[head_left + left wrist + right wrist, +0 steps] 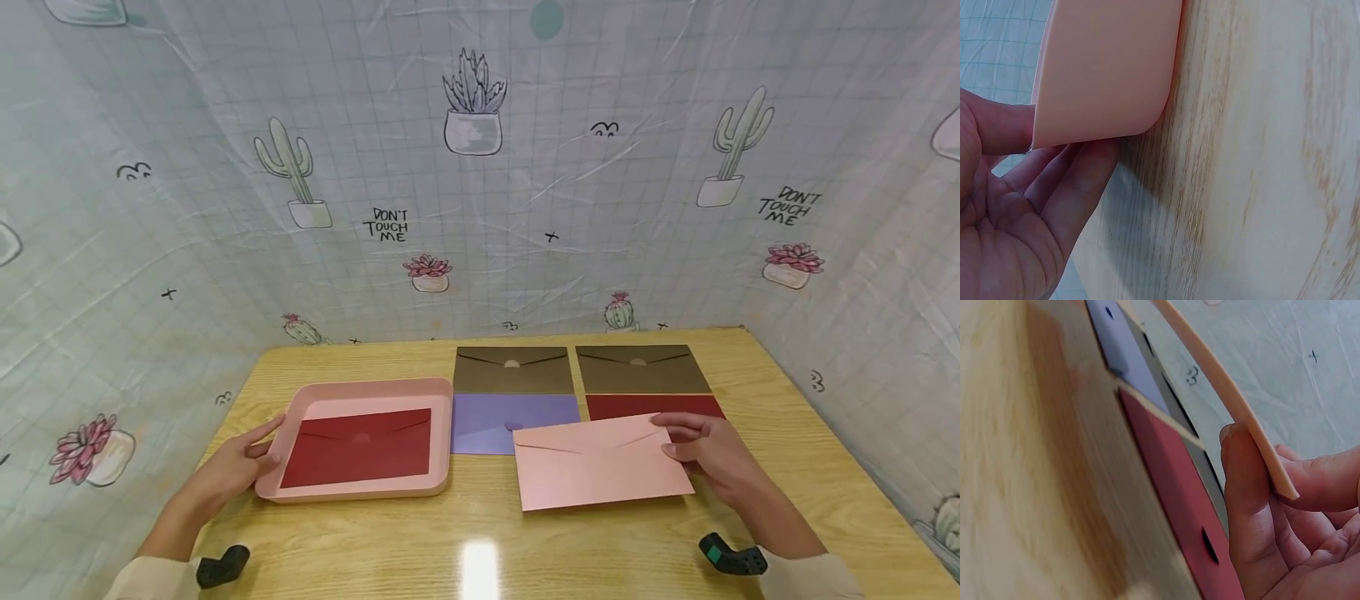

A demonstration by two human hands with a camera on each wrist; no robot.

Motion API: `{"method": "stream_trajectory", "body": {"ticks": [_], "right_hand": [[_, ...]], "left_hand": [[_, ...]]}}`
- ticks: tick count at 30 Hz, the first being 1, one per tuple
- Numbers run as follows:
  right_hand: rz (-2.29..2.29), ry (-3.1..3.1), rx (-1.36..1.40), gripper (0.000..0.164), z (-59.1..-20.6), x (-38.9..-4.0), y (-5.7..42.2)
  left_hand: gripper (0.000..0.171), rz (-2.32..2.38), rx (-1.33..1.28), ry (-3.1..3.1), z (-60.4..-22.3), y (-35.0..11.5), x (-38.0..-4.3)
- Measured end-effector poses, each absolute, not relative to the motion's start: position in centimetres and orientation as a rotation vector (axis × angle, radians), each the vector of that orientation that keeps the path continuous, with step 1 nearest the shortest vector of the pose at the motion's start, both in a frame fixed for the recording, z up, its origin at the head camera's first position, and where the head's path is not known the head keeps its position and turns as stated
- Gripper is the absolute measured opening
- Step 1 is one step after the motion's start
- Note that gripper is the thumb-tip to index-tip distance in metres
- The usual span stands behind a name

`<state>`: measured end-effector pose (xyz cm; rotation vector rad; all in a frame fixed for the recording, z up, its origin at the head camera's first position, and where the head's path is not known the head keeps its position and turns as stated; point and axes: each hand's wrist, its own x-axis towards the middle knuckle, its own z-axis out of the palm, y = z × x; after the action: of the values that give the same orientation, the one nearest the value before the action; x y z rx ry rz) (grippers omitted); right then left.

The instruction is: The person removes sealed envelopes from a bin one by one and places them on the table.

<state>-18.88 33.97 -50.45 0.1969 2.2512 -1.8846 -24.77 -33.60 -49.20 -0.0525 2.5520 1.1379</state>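
My right hand (712,454) pinches a pink envelope (600,475) by its right end, thumb on one face and fingers on the other. In the right wrist view the envelope (1222,381) is seen edge-on, raised off the table. At the left, my left hand (240,458) grips the left rim of a pink tray (367,392). The left wrist view shows the thumb over the tray wall (1104,69) and the fingers at its underside. Inside the tray lies a dark red envelope (360,450).
Behind the pink envelope, a lavender envelope (487,425) and another dark red envelope (652,407) lie on the wooden table (360,542). Two brown envelopes (513,379) lie farther back. A patterned cloth (480,208) hangs behind the table and at its sides.
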Motion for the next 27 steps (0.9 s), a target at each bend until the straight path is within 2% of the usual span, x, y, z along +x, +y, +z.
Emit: {"method": "stream_trajectory", "body": {"ticks": [6, 27], "right_hand": [[-1.877, 2.249, 0.225, 0.035, -51.0, -18.1, 35.6], [-1.831, 2.26, 0.284, 0.039, -51.8, -16.4, 40.3]], "left_hand": [[0.075, 1.142, -0.052, 2.551, -49.3, -33.5, -24.8], [0.075, 1.161, -0.047, 2.535, -49.5, -33.7, -24.9]]}}
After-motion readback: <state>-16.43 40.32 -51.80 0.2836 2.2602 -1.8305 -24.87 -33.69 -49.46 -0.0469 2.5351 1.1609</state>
